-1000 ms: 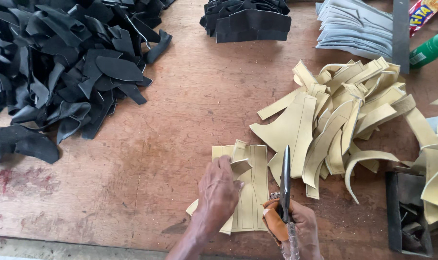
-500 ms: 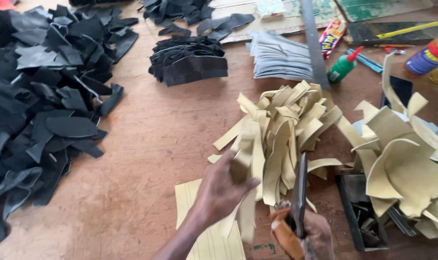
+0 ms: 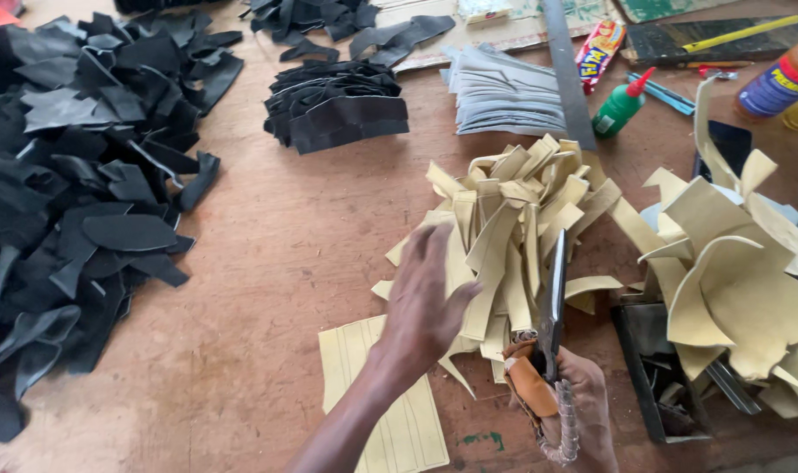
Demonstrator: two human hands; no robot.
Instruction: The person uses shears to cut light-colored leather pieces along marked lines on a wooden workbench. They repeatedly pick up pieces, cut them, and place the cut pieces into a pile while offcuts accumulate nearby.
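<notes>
Left hand point(image 3: 429, 302) now onto strip pile point(image 3: 513, 219)

Taking the long grey metal ruler point(image 3: 567, 70) at the far side of the table as landmark: just to its right lies a small flat packet point(image 3: 599, 54), red with yellow and white print, tilted. Below that packet, near the ruler's lower end, lies a green squeeze bottle point(image 3: 619, 109) with a red pointed nozzle. Well to the right of the ruler, at the frame's edge, lies an orange bottle point(image 3: 783, 85) with a blue-and-yellow label wrapped around it.
</notes>
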